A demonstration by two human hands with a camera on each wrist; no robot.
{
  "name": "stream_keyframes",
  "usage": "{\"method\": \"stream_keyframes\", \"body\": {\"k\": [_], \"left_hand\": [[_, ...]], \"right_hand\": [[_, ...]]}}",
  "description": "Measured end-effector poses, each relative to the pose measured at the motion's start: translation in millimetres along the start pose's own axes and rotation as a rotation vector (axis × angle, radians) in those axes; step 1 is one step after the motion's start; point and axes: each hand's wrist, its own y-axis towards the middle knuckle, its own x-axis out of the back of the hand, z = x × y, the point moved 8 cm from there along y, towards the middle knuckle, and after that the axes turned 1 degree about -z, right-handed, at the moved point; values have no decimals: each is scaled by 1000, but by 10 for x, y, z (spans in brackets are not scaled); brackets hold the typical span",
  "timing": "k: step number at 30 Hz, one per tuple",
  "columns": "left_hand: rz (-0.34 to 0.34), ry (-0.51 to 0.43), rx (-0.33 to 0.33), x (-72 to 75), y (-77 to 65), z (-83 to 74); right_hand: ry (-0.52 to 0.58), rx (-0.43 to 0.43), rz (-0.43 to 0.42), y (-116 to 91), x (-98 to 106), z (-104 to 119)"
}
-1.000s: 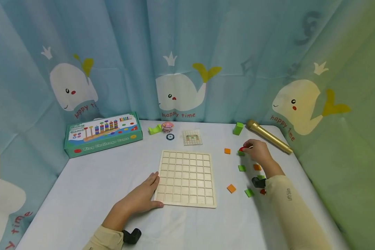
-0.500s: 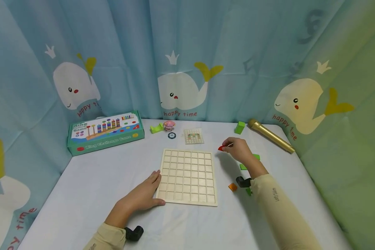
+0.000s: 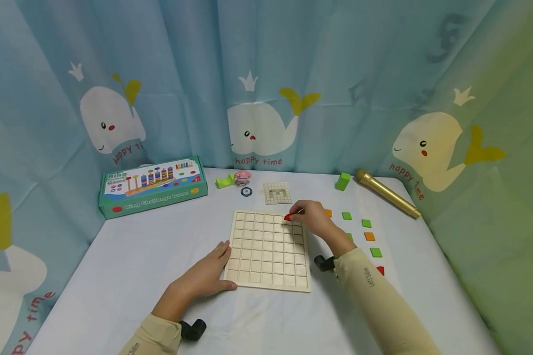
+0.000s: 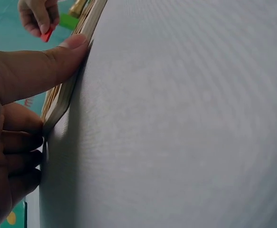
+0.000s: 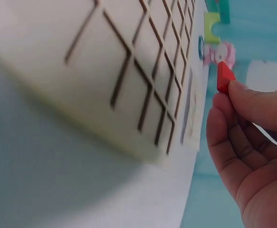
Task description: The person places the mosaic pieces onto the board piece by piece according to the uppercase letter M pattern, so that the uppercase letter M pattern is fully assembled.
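A pale wooden grid board lies flat on the white table. At its lower left corner rests my left hand, fingers along the left edge and thumb at the front edge. In the left wrist view, the thumb presses against the board's rim. My right hand pinches a small red tile between thumb and fingertips, over the board's far right part. The right wrist view shows this red tile upright with a pointed tip, above the board's surface. All the squares in view hold no tiles.
Right of the board lie several loose tiles, including a green tile, an orange tile and a red tile. Behind stand a pattern card, a green block, a gold microphone, a pink figurine and a game box.
My right hand has carried the red tile leftward from among the loose tiles to over the board's far right part. The left hand stays at the board's corner. The head view shifts slightly.
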Motion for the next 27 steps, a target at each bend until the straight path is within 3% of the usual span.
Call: {"method": "stream_keyframes", "body": {"k": [12,27], "left_hand": [[-2,-6,0,-9,-1,2],[-4,-2,2,-26,21,12]], "right_hand": [[49,85,64,58,-369,285],[-19,159,112,116,-694,516]]}}
